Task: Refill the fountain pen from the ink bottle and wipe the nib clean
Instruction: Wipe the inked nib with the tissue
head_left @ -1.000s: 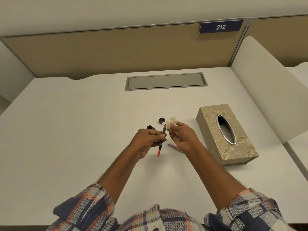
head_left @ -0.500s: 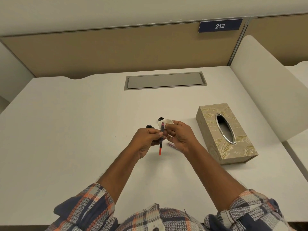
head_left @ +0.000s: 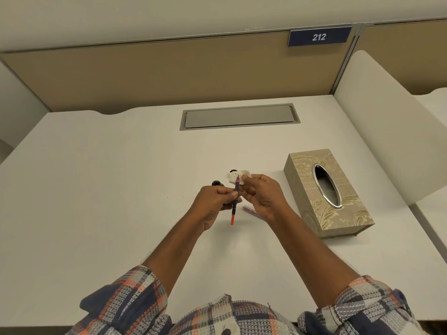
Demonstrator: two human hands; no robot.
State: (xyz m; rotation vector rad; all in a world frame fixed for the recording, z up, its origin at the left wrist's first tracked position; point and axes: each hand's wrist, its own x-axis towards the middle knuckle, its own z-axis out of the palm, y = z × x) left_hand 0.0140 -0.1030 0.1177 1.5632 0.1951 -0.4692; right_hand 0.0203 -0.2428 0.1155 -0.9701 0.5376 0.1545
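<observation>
My left hand (head_left: 215, 201) pinches the fountain pen (head_left: 235, 201) upright above the desk, its nib at the top and its orange-red end pointing down. A small white tissue (head_left: 235, 178) with dark ink spots sits behind the nib, pinched by my right hand (head_left: 262, 195). The ink bottle (head_left: 216, 183) shows only its dark top just past my left hand. Its black cap (head_left: 233, 170) peeks out beyond the tissue. A patterned pen part (head_left: 250, 210) lies on the desk under my right hand.
A beige floral tissue box (head_left: 326, 192) stands to the right of my hands. A grey cable flap (head_left: 239, 116) is set into the white desk (head_left: 108, 189) at the back. A white divider panel (head_left: 391, 131) borders the right side.
The tissue, held beside the nib a second ago, now spreads behind the nib tip. Both hands stayed nearly in place.
</observation>
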